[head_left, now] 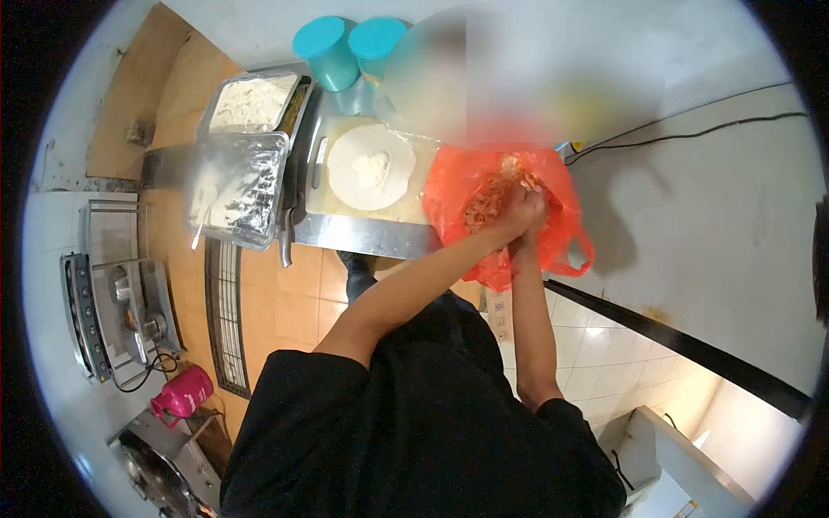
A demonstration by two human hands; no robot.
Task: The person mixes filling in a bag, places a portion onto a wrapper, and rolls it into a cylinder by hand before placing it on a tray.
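Observation:
Both hands are together inside an open red plastic bag [445, 186], over a heap of orange-brown shreds [488, 203]. My left hand [511, 217] reaches across from the left, its fingers curled in and partly hidden. Right against it is my right hand [535, 211], also closed, at the bag's right side. What the fingers hold cannot be made out. To the left, a round flat sheet of dough [350, 177] with a white mound [371, 169] on it lies on a pale cutting board [324, 203].
Two floury trays [250, 104] with clear covers stand left of the board. Turquoise-lidded containers [328, 52] are at the back. A metal table edge [363, 237] runs in front. A black cable [691, 134] crosses the right wall; a pink gas cylinder [186, 390] stands lower left.

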